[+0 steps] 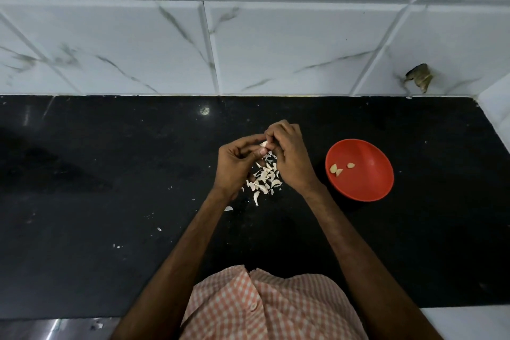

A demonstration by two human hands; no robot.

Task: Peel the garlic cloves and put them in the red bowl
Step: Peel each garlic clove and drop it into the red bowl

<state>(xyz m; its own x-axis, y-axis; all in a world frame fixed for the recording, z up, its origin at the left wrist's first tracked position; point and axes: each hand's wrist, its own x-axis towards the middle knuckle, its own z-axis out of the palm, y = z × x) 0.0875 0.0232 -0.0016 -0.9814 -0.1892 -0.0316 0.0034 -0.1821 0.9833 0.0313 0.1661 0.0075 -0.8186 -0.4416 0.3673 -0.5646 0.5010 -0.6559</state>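
Counter (110, 174): black stone, with stray white flecks on the near left.
Left hand (237, 159): fingers curled, thumb and fingertips pinching the garlic clove (264, 144).
Garlic clove: held above the counter between both hands, mostly hidden; how much is peeled cannot be told.
Pile of skins (265, 176): directly under the hands; cannot tell whether whole cloves lie among it.
Right hand (289, 157): curled over the same clove, fingertips picking at it.
Red bowl (383, 174): just right of the hands, holding three peeled cloves (339, 168).
Risk: a slick clove may slip from the pinch into the skins.
Risk: clinging skin may be carried into the bowl.
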